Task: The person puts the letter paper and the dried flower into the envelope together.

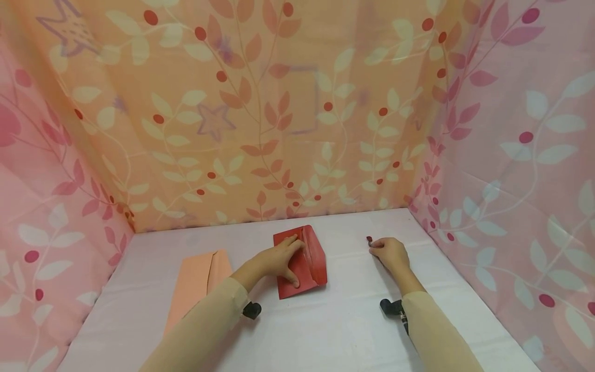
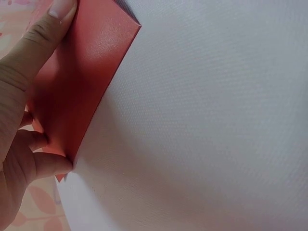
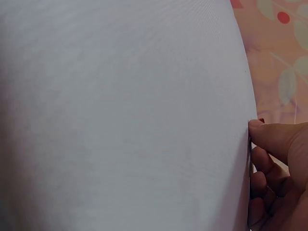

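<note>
A red envelope lies on the table with its flap folded open to the right. My left hand rests on it with the thumb and fingers spread apart. In the left wrist view the thumb presses the red paper and the fingertips touch it near its lower corner. Off to the right, my right hand pinches a small dark red piece between thumb and fingers, close above the table. That piece is too small to name; in the right wrist view the fingers mostly hide it.
A larger peach-orange envelope lies left of the red one, partly under my left forearm. The table has a white cover. Patterned leaf-print cloth stands at the back and both sides. Dark wrist mounts stick out from the sleeves.
</note>
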Demonstrator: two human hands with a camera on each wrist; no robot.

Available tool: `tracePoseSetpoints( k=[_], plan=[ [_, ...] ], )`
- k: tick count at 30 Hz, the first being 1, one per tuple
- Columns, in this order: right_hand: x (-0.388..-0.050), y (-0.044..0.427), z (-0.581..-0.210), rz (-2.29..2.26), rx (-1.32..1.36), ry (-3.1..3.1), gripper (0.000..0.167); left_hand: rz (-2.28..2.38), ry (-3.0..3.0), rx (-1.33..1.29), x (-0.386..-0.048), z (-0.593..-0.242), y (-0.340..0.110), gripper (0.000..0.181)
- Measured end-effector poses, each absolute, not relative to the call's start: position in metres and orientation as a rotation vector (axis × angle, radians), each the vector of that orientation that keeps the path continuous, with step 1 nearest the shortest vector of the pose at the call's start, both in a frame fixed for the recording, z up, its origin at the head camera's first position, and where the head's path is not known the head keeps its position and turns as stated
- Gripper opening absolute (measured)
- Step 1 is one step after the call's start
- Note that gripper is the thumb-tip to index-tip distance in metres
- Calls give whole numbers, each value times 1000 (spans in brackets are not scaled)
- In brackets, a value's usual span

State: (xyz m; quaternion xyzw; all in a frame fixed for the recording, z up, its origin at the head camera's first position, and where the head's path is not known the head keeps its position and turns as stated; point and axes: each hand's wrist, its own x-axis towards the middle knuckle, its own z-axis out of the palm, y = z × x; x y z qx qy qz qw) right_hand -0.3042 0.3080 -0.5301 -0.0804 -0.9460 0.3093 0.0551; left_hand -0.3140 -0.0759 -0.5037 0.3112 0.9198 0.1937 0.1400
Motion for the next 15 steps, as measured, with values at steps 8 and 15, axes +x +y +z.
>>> tracePoseSetpoints(
  k=[8, 15],
  plan=[
    [-304, 307, -529, 890, -276, -2884, 13, 567, 2642, 890, -315, -504, -76, 108],
    [-302, 305, -529, 876, -285, -2895, 17, 567, 2648, 877, -313, -504, -75, 108]
  ],
)
